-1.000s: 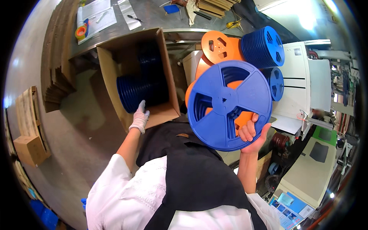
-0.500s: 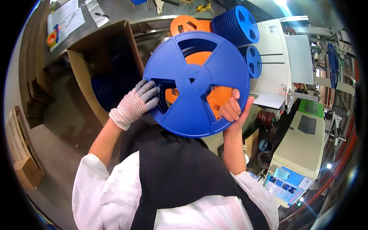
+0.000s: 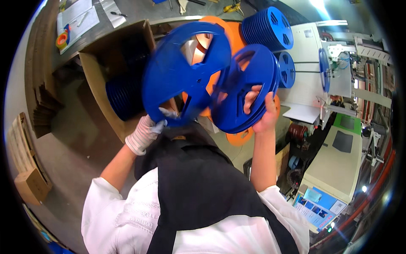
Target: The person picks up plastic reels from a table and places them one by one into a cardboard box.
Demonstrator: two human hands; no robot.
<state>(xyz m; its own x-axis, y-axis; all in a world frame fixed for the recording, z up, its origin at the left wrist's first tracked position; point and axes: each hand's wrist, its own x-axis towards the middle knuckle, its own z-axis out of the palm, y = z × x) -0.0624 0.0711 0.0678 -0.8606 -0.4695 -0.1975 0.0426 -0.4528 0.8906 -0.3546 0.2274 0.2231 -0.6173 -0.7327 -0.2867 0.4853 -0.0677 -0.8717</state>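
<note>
My gloved left hand [image 3: 150, 131] grips the lower rim of a blue plastic reel [image 3: 163, 95], which is tilted and smeared by motion. Its wide cutouts let the things behind show through. To its right, my bare right hand [image 3: 263, 108] is closed round the edge of several stacked blue reels [image 3: 228, 112], fingers hooked through a cutout and the thumb along the rim. The single reel's right side overlaps the stack in view; whether they touch I cannot tell. Behind both are orange reels [image 3: 237, 36], partly hidden.
An open cardboard box [image 3: 95, 78] at the left holds blue reels [image 3: 120, 97]. More blue reels [image 3: 266, 27] stand in a row at the back right, beside a white machine panel [image 3: 302, 55]. Papers and a tape roll [image 3: 62, 41] lie on the grey bench [image 3: 135, 10].
One blue reel has come away from the others and swung left in my left hand. The rest have tilted to the right in my right hand, uncovering orange reels behind.
</note>
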